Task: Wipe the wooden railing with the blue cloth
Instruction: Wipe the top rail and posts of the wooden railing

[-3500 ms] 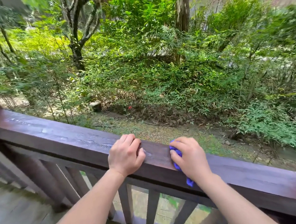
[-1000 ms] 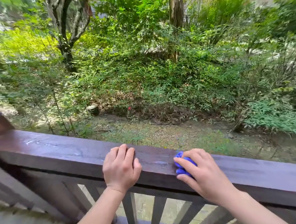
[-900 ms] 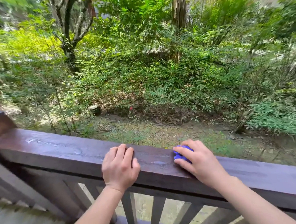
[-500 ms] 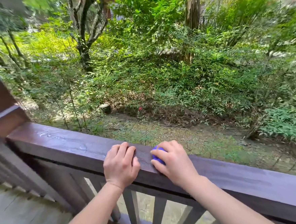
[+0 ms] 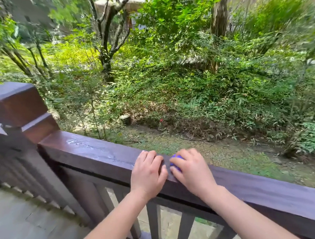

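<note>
A dark brown wooden railing point(image 5: 92, 152) runs from the left post down to the lower right. My right hand point(image 5: 192, 171) presses a bunched blue cloth point(image 5: 176, 160) onto the rail's top; only a small part of the cloth shows between my fingers. My left hand point(image 5: 147, 174) rests on the rail just left of it, fingers curled over the top edge, almost touching the right hand. Wet streaks shine on the rail's top to the left of my hands.
A square wooden corner post point(image 5: 16, 106) stands at the left end of the rail. Vertical balusters point(image 5: 154, 226) run below the rail, above a grey stone floor point(image 5: 30, 227). Beyond the rail lie bushes, trees and a dirt strip.
My right hand has slid the cloth leftward along the rail until it is next to my left hand. The view has shifted so the corner post shows at the left.
</note>
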A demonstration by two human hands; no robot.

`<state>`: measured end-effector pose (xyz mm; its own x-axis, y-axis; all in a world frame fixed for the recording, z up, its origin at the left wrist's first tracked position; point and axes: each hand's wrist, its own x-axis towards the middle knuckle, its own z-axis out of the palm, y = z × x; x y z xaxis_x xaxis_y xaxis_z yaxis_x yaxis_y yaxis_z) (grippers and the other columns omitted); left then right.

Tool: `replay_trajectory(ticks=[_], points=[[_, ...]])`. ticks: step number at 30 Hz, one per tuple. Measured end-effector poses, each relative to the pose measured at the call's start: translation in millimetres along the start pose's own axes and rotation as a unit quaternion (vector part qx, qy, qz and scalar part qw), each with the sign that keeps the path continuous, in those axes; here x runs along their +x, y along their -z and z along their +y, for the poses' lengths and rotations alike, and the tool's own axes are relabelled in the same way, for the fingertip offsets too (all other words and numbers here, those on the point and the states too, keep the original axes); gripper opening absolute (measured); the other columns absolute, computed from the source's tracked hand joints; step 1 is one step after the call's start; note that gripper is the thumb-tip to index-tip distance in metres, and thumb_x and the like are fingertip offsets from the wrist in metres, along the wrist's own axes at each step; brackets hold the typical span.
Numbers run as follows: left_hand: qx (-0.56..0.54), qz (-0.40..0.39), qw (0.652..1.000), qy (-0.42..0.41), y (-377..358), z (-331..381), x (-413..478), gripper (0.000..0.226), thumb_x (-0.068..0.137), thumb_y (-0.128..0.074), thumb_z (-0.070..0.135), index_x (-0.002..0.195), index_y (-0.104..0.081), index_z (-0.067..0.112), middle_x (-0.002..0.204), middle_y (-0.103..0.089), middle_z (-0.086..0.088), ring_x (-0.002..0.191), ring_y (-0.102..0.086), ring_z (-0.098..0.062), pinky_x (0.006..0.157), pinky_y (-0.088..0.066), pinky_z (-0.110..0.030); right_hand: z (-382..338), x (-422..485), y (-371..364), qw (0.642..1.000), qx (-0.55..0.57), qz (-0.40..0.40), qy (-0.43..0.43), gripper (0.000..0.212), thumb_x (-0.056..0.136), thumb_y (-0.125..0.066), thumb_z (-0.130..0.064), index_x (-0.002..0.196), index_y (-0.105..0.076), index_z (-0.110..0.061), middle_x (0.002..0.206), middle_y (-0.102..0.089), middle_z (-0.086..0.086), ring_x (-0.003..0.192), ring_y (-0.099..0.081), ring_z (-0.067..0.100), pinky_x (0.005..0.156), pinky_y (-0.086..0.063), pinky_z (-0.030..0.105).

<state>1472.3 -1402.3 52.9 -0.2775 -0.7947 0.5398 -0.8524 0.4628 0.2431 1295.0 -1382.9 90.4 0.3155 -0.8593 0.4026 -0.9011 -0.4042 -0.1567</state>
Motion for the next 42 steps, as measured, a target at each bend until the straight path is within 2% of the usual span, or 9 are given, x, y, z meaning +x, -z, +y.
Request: replay_trajectory(ticks=[3, 7, 11, 15, 18, 24, 28, 38, 42], points=[[-0.008, 0.015, 0.999, -0.048, 18.4, -26.3, 5.5, 0.023, 0.088, -0.05, 0.024, 0.095, -0.068, 0.012, 0.095, -0.063, -0.006, 0.092, -0.057, -0.03, 0.09, -0.047, -0.041, -12.1, -6.9, -12.1, 0.996, 0.018, -0.02, 0.082, 0.021, 0.09, -0.058, -0.037, 0.101, -0.068, -0.022, 0.101, -0.065, 0.002, 0.084, -0.055, 0.03, 0.077, -0.05, 0.042], [0.043, 0.011, 0.997, -0.058, 31.8, -73.3, 17.0, 0.027, 0.089, -0.048, 0.022, 0.095, -0.07, 0.007, 0.098, -0.066, -0.01, 0.094, -0.062, -0.034, 0.082, -0.051, -0.046, -12.5, 15.5, -8.9, 0.998, -0.002, 0.022, -0.055, 0.022, 0.088, -0.062, -0.036, 0.103, -0.069, -0.022, 0.099, -0.064, 0.004, 0.088, -0.056, 0.033, 0.08, -0.049, 0.043], [0.035, -0.003, 0.998, -0.052, 19.5, -84.1, 13.6, 0.031, 0.092, -0.045, 0.029, 0.092, -0.069, 0.01, 0.096, -0.066, -0.008, 0.091, -0.063, -0.032, 0.076, -0.053, -0.047, -39.6, 6.4, -29.6, 0.998, 0.009, -0.005, 0.063, 0.02, 0.09, -0.057, -0.039, 0.1, -0.066, -0.024, 0.103, -0.064, -0.001, 0.086, -0.055, 0.028, 0.075, -0.05, 0.041], [0.021, 0.021, 0.999, -0.046, 11.5, -93.1, 14.1, 0.031, 0.091, -0.044, 0.032, 0.091, -0.068, 0.012, 0.095, -0.065, -0.006, 0.089, -0.06, -0.03, 0.072, -0.054, -0.046, -27.0, 28.1, -22.5, 0.998, 0.028, 0.039, -0.051, 0.021, 0.086, -0.066, -0.032, 0.104, -0.07, -0.021, 0.102, -0.066, 0.004, 0.087, -0.056, 0.031, 0.079, -0.051, 0.043], [0.012, 0.044, 0.997, -0.067, 7.2, -95.6, 11.1, 0.03, 0.093, -0.043, 0.031, 0.09, -0.067, 0.013, 0.092, -0.063, -0.005, 0.086, -0.058, -0.029, 0.071, -0.051, -0.043, -49.4, 18.0, -34.0, 0.998, 0.021, 0.004, 0.061, 0.019, 0.089, -0.06, -0.036, 0.103, -0.067, -0.024, 0.103, -0.065, 0.001, 0.084, -0.054, 0.028, 0.078, -0.049, 0.038], [0.007, 0.043, 0.996, -0.074, 9.4, -97.1, 11.3, 0.03, 0.095, -0.041, 0.032, 0.091, -0.065, 0.014, 0.094, -0.062, -0.004, 0.088, -0.057, -0.028, 0.076, -0.048, -0.04, -43.7, 37.9, -24.3, 0.999, 0.012, 0.028, -0.044, 0.02, 0.086, -0.066, -0.03, 0.103, -0.07, -0.019, 0.101, -0.067, 0.003, 0.087, -0.055, 0.029, 0.081, -0.05, 0.042], [-0.002, 0.025, 0.997, -0.071, 17.5, -94.5, 11.1, 0.03, 0.095, -0.041, 0.031, 0.089, -0.065, 0.014, 0.091, -0.061, -0.005, 0.084, -0.057, -0.029, 0.075, -0.05, -0.043, -64.2, 27.7, -36.5, 0.994, 0.039, -0.001, 0.097, 0.02, 0.086, -0.064, -0.028, 0.103, -0.066, -0.02, 0.105, -0.065, 0.0, 0.087, -0.055, 0.026, 0.081, -0.048, 0.036], [-0.01, 0.074, 0.997, -0.003, 52.1, -164.1, 9.4, 0.027, 0.089, -0.049, 0.026, 0.1, -0.069, 0.012, 0.099, -0.064, -0.003, 0.095, -0.057, -0.024, 0.081, -0.048, -0.038, -74.9, 43.2, -46.1, 0.999, -0.004, 0.033, -0.013, 0.018, 0.086, -0.062, -0.032, 0.1, -0.067, -0.022, 0.1, -0.063, -0.002, 0.085, -0.053, 0.028, 0.075, -0.05, 0.042], [0.048, 0.012, 0.999, 0.014, 49.5, -204.1, 5.7, 0.034, 0.094, -0.04, 0.033, 0.107, -0.065, 0.014, 0.107, -0.062, -0.002, 0.103, -0.057, -0.026, 0.09, -0.047, -0.041, -95.7, 53.0, -58.8, 0.994, 0.003, -0.002, 0.106, 0.02, 0.092, -0.053, -0.037, 0.102, -0.064, -0.023, 0.103, -0.062, -0.001, 0.085, -0.052, 0.026, 0.076, -0.049, 0.039]])
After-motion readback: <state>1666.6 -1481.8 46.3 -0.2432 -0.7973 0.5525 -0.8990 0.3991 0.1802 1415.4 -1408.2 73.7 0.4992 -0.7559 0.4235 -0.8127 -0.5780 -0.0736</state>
